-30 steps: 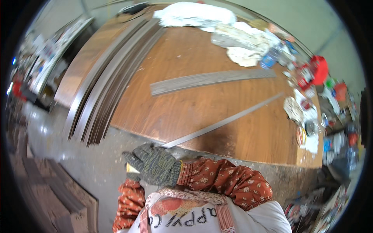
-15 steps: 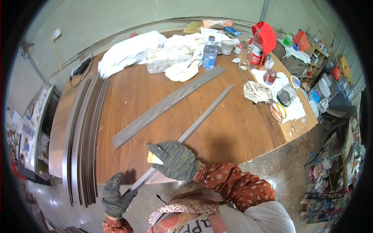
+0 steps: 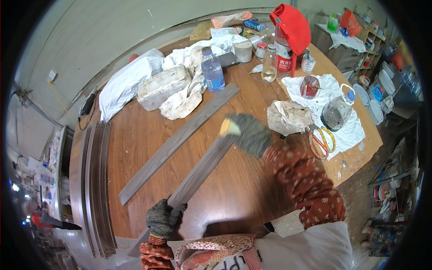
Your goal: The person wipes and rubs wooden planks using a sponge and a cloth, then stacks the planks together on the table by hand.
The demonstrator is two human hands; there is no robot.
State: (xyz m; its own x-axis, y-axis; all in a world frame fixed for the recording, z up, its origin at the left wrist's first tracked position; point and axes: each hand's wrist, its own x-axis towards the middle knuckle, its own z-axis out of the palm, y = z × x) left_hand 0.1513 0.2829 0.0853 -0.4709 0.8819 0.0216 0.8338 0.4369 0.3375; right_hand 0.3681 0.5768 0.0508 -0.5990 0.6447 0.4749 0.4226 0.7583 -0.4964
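A grey wood-grain strip slants across the table, its broad face up and its near end past the front edge. My left hand, in a dark knit glove, is closed around the strip near that end. My right hand, gloved alike, presses a pale yellow pad on the strip's far part; the tip there is hidden beneath. What the pad is made of does not show. A second grey strip lies roughly parallel, left of the held one.
Several more strips are stacked along the table's left side. Behind stand a water bottle, a wrapped block and jars. A red cap hangs over a large bottle. Crumpled cloth, scissors and a cut-off plastic container lie right.
My right hand has slid away from me along the strip with the pad. The strip now shows its broad face instead of its narrow edge. The view has come closer to the table.
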